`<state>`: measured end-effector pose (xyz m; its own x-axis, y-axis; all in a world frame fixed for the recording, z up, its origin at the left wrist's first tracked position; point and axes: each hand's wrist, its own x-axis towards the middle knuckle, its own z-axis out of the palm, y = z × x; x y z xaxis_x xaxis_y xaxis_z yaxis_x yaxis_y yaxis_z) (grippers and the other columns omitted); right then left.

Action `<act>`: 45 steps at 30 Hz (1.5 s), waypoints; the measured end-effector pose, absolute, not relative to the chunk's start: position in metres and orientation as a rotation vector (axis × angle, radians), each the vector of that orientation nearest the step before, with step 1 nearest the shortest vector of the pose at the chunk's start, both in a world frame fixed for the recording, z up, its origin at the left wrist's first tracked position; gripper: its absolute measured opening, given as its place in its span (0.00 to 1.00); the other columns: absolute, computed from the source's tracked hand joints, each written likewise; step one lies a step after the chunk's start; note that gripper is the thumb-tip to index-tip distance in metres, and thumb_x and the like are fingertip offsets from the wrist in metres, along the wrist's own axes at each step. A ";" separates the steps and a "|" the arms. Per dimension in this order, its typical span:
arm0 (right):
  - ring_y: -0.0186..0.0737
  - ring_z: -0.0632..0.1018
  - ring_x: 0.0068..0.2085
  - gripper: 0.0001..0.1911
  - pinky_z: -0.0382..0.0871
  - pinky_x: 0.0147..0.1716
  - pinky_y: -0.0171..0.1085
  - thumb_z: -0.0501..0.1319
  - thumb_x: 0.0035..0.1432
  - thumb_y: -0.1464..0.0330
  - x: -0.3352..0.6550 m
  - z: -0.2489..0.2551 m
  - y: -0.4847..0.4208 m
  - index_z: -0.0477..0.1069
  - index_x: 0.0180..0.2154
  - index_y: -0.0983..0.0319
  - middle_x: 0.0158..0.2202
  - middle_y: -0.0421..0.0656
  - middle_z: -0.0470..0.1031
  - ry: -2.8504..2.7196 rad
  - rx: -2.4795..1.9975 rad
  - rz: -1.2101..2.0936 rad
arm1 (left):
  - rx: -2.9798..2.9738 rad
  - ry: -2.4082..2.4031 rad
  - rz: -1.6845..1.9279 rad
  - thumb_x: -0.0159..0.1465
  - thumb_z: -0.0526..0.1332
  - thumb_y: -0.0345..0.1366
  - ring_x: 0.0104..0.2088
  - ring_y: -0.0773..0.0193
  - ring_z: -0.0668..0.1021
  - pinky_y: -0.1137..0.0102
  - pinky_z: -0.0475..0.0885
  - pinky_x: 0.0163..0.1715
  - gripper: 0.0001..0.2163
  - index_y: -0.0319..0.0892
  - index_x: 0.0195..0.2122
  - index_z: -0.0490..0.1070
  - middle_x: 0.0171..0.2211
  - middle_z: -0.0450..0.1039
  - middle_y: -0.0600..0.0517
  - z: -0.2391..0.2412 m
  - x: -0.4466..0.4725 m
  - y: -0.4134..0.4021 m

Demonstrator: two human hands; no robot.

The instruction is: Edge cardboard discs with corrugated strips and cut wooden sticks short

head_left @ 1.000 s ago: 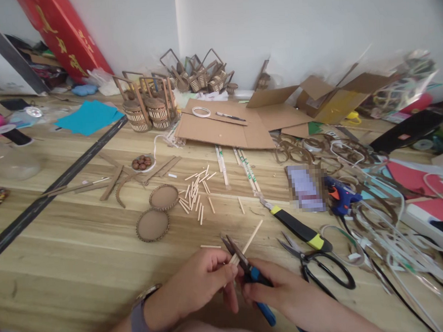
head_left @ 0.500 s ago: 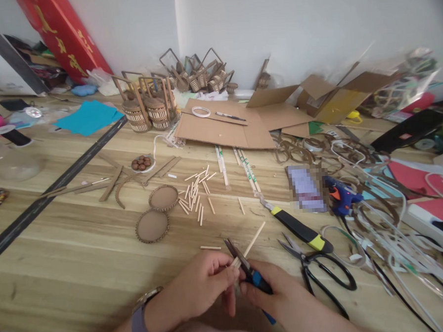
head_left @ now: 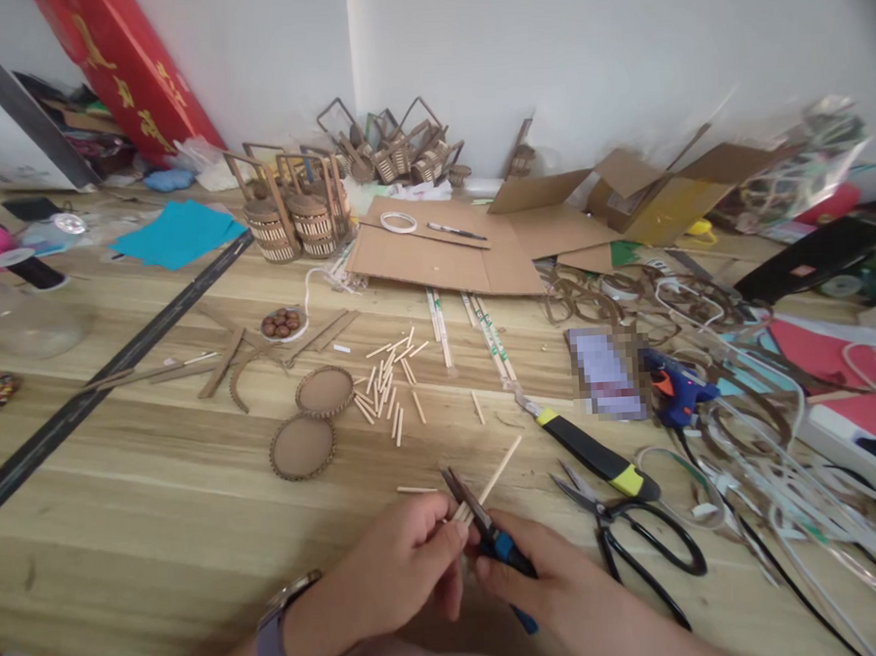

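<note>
My left hand [head_left: 399,565] pinches the near end of a thin wooden stick [head_left: 499,474] that points away to the upper right. My right hand [head_left: 550,582] grips blue-handled cutting pliers [head_left: 485,526], whose dark jaws sit across the stick right beside my left fingertips. Several short cut stick pieces [head_left: 389,384] lie scattered on the wooden table [head_left: 161,519] beyond my hands, next to two round cardboard discs [head_left: 312,421].
Black scissors [head_left: 632,528] and a yellow-black utility knife [head_left: 587,449] lie right of my hands, then a blue glue gun [head_left: 676,389] and tangled white strips. Flat cardboard [head_left: 441,249], small woven baskets [head_left: 296,213], a long black ruler [head_left: 117,359] and blue paper [head_left: 176,234] sit farther back.
My hands have stayed nearly in place. The right hand has slid slightly up the pliers' handles, and the jaws remain across the stick.
</note>
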<state>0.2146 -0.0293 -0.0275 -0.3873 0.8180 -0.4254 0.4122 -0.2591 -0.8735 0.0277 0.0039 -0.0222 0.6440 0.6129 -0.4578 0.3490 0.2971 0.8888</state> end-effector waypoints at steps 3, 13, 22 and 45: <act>0.43 0.72 0.40 0.14 0.66 0.44 0.41 0.56 0.59 0.64 0.216 -0.025 -0.028 0.74 0.44 0.60 0.37 0.42 0.75 -1.661 -1.501 1.713 | 1.313 0.944 0.195 0.68 0.46 0.52 0.20 0.66 0.67 0.73 0.60 0.24 0.19 0.42 0.35 0.65 0.17 0.65 0.58 -0.021 0.028 0.004; 0.37 0.66 0.29 0.06 0.62 0.29 0.34 0.54 0.55 0.64 0.209 -0.025 -0.031 0.66 0.31 0.59 0.26 0.37 0.65 -1.673 -1.600 1.644 | 1.385 0.968 0.227 0.70 0.47 0.48 0.19 0.67 0.65 0.74 0.60 0.23 0.16 0.43 0.32 0.64 0.16 0.62 0.60 -0.028 0.026 -0.001; 0.43 0.72 0.38 0.10 0.68 0.40 0.40 0.55 0.59 0.60 0.210 -0.029 -0.030 0.68 0.34 0.60 0.33 0.43 0.73 -1.684 -1.543 1.598 | 1.415 0.987 0.254 0.70 0.46 0.49 0.19 0.68 0.64 0.74 0.58 0.22 0.17 0.45 0.29 0.60 0.17 0.60 0.60 -0.027 0.025 0.002; 0.42 0.76 0.26 0.11 0.65 0.23 0.37 0.51 0.69 0.63 0.208 -0.058 -0.021 0.62 0.32 0.57 0.28 0.42 0.71 -2.113 -1.721 0.118 | 2.202 1.360 -0.069 0.70 0.48 0.30 0.39 0.48 0.80 0.62 0.68 0.37 0.14 0.41 0.42 0.74 0.36 0.80 0.41 -0.024 0.024 0.006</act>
<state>0.2080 -0.0207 -0.0580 -0.1529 0.9536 0.2594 0.9189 0.2338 -0.3179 0.0241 0.0059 -0.0243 0.4879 0.8131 -0.3176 0.8411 -0.3405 0.4202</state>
